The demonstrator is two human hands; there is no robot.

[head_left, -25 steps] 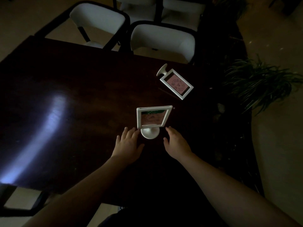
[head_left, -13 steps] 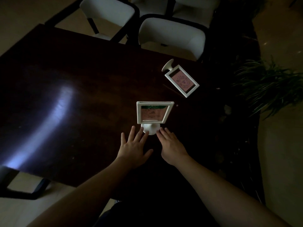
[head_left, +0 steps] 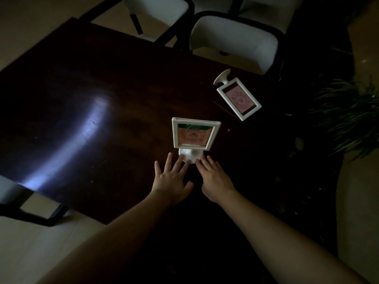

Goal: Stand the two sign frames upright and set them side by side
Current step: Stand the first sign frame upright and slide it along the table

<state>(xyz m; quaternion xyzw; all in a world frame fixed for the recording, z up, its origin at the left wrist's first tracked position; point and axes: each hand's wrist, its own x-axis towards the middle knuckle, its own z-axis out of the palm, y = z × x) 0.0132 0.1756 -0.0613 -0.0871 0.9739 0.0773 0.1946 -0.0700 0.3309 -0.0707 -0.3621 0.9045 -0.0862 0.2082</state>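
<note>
One white sign frame (head_left: 193,134) with a pink card stands upright on its round foot in the middle of the dark table (head_left: 102,99). A second white sign frame (head_left: 238,98) lies flat farther back to the right, its foot pointing away. My left hand (head_left: 172,177) lies flat with spread fingers, fingertips touching the left of the upright frame's foot. My right hand (head_left: 215,177) lies flat too, fingertips at the right of that foot. Neither hand grips anything.
Two white chairs (head_left: 233,39) stand at the table's far side. A green plant (head_left: 348,117) is on the right beyond the table edge. A bright glare streak crosses the left of the tabletop. Another chair part (head_left: 12,191) shows at the left.
Both hands have flattened and slid together in front of the upright frame's foot, from cupping its sides to fingertips resting on it. The frames stay where they were.
</note>
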